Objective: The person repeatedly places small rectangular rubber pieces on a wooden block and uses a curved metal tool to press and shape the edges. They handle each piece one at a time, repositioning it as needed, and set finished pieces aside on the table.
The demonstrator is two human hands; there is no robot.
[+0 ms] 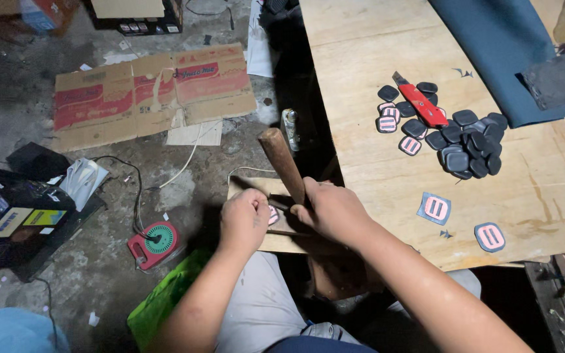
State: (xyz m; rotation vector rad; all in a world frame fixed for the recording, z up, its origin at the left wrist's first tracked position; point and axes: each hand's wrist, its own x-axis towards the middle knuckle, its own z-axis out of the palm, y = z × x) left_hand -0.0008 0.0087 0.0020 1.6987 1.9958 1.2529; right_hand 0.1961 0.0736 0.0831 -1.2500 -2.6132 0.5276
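A pale plywood tabletop (pixel 374 163) carries a folded dark blue cloth (pixel 505 52), a heap of small dark rounded pads (pixel 469 140) and a red utility knife (pixel 420 101). Beside its edge, over a small wooden board (pixel 253 188), the right hand (pixel 331 209) clenches a round wooden handle (pixel 282 163). The left hand (pixel 243 219) pinches a small pink-striped piece (pixel 273 215) against the board.
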